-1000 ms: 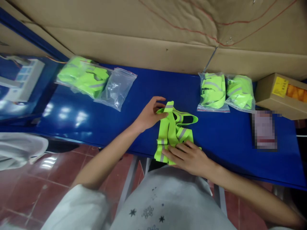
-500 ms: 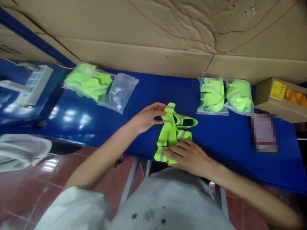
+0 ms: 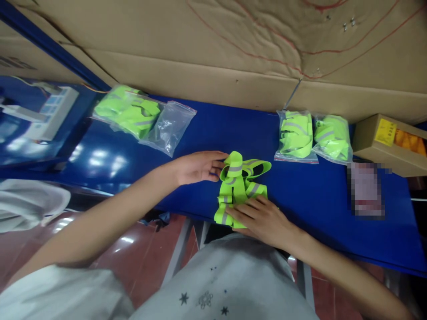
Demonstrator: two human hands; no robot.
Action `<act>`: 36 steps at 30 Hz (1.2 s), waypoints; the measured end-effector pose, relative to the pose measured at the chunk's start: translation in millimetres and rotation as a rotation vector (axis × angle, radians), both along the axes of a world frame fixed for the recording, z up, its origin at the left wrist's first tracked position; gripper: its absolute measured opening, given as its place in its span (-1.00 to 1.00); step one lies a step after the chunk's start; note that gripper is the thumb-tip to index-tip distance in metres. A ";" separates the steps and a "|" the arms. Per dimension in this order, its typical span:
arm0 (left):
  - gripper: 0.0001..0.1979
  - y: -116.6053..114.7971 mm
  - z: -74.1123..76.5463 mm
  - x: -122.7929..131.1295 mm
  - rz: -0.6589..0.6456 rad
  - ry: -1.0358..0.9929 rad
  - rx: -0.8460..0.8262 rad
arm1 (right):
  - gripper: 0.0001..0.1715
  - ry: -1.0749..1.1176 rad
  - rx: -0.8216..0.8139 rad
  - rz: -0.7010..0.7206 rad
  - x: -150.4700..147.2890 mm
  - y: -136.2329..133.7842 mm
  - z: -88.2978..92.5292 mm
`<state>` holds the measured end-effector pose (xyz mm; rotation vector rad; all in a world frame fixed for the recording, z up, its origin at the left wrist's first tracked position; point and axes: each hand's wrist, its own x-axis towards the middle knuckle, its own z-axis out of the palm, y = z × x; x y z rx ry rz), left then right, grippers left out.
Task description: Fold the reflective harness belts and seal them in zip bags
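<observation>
A neon-green reflective strap vest (image 3: 240, 184) with grey bands lies bunched at the near edge of the blue table (image 3: 313, 195). My left hand (image 3: 196, 165) pinches its far end, which curls up and back toward me. My right hand (image 3: 263, 218) lies flat with spread fingers on the near part, pressing it to the table.
Two sealed bags of green vests (image 3: 296, 135) (image 3: 332, 138) lie at the back right beside a brown carton (image 3: 388, 140). At the back left lie another filled bag (image 3: 128, 113) and a clear bag (image 3: 171, 126). A cardboard wall (image 3: 213, 49) backs the table. A white device (image 3: 50, 113) sits far left.
My left hand has lifted the vest's far end and folded it back toward me. My right hand has stayed pressed on the near part.
</observation>
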<state>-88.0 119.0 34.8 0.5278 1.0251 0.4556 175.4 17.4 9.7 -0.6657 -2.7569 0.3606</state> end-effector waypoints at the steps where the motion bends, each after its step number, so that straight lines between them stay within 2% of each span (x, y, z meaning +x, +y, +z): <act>1: -0.67 0.3 2.7 -1.1 0.002 0.017 0.017 | -0.49 -0.001 -0.001 0.002 -0.1 0.0 -0.2; 6: -0.33 -2.6 15.0 -8.8 0.025 0.043 0.182 | -0.47 -0.006 -0.002 0.008 0.5 -0.4 -1.4; 9: -0.28 -2.1 10.9 -11.4 -0.002 0.115 0.323 | -0.47 -0.002 -0.001 0.004 0.7 -0.7 -2.4; 14: -0.45 6.5 -6.4 -6.3 -0.077 0.509 0.725 | -0.49 0.007 0.012 0.002 -0.1 -1.0 -2.2; 17: -0.57 5.5 -8.1 4.9 -0.177 0.804 0.979 | -0.50 0.011 0.019 -0.001 -0.7 -0.6 -1.4; 20: -0.45 -1.8 -4.8 17.6 -0.322 1.214 1.192 | -0.51 0.000 0.015 -0.008 -1.4 -0.6 -1.3; 22: -0.36 -4.9 -4.1 22.3 -0.395 1.391 1.226 | -0.52 -0.015 0.014 -0.013 -1.8 -1.0 -1.6; 24: -0.38 -3.2 -5.5 21.9 -0.368 1.375 1.196 | -0.52 -0.029 0.013 -0.012 -2.1 -1.5 -1.9; 26: -0.47 3.1 -7.4 16.7 -0.253 1.179 1.084 | -0.51 -0.031 0.009 -0.005 -2.2 -1.7 -1.9; 29: -0.54 14.6 -7.2 3.1 -0.090 0.725 0.688 | -0.51 -0.016 0.007 -0.006 -1.9 -1.4 -0.9; 31: -0.55 20.0 -5.5 -7.8 -0.032 0.446 0.434 | -0.51 -0.013 -0.001 -0.009 -1.6 -1.1 0.2; 33: -0.55 22.4 -4.8 -19.4 -0.022 0.249 0.285 | -0.51 -0.024 -0.016 -0.006 -1.2 -0.9 1.3; 36: -0.56 21.6 -7.4 -35.0 -0.077 0.102 0.181 | -0.51 -0.037 -0.026 -0.001 -1.0 -0.9 1.6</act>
